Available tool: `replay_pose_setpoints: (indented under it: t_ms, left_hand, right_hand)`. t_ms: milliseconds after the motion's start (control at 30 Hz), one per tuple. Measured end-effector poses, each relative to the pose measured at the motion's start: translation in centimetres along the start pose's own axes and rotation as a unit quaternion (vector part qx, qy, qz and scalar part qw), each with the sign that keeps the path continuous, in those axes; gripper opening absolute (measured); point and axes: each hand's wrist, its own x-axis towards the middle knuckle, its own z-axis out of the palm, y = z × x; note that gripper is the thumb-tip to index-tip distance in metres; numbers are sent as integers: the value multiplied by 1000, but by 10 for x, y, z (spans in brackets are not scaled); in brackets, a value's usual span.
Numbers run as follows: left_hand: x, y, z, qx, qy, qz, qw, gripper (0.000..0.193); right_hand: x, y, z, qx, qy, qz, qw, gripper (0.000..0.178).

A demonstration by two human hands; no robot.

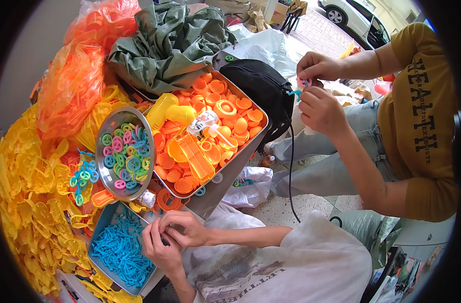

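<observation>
My left hand [162,248] and my right hand [186,228] meet over the corner of a tray, fingers curled and pressed together. Whatever they may hold is hidden by the fingers. Just left of them, the blue-grey tray [97,233] is heaped with thin blue plastic pieces [120,247]. Above it stands a round metal bowl [100,160] of small wheel-like rings [120,146] in pink, green, blue and yellow. A small white-capped bottle [147,198] lies between bowl and hands, near an orange ring-shaped part [168,200].
A metal tray [251,143] holds orange plastic cups and a yellow tool. Yellow plastic parts [33,202] pile up at left, below orange bags [71,91]. At right a co-worker's hands [319,96] hold a pink ring and blue piece. A black cable [291,171] hangs from a black bag [263,91].
</observation>
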Motion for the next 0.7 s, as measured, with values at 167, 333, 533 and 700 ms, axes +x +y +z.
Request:
replay_pose_setpoints:
  t_ms: [167, 333, 533, 700]
  left_hand:
    - [0, 0, 0, 1, -1, 1, 1000, 24]
    - [-1, 4, -2, -13, -23, -29, 999, 21]
    - [0, 5, -3, -12, -20, -26, 999, 21]
    - [0, 5, -3, -13, -21, -25, 999, 21]
  right_hand:
    - [0, -1, 0, -2, -2, -9, 1000, 13]
    - [1, 0, 0, -2, -2, -11, 1000, 13]
    - [2, 0, 0, 2, -3, -12, 1000, 13]
    - [2, -1, 0, -1, -5, -10, 1000, 12]
